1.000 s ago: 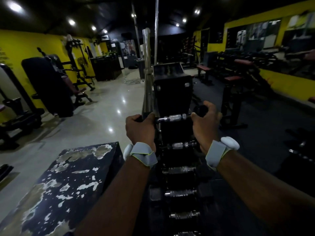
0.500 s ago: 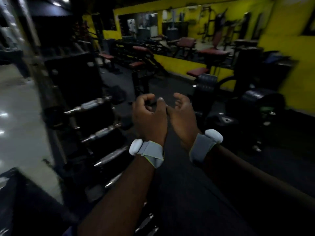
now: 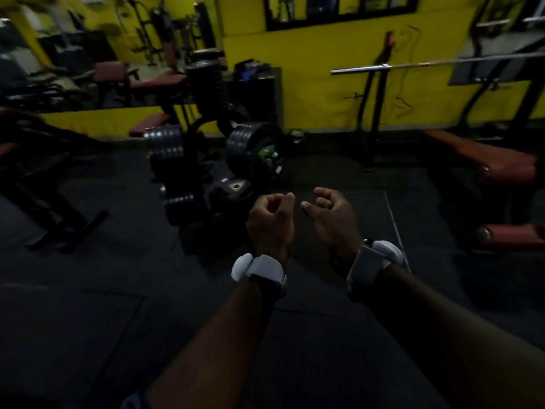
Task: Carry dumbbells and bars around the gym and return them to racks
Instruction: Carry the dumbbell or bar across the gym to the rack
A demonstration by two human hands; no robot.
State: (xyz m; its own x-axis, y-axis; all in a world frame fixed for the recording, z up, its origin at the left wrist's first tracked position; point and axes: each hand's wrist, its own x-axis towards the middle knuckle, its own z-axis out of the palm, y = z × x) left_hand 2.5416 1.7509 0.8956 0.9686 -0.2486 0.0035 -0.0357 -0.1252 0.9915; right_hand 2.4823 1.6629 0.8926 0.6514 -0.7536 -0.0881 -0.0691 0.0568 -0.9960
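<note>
Above the dark floor (image 3: 88, 320), your left hand (image 3: 269, 222) curls its fingers into an empty fist; your right hand (image 3: 331, 222) keeps fingers loosely bent, holding nothing.

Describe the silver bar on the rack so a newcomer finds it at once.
Look at the yellow wall. A black upright stand rises in front of it, and the long silver bar lies across its top, running off the right edge. Its visible end carries no plates, unlike the black plate stacks lower left of it.
</note>
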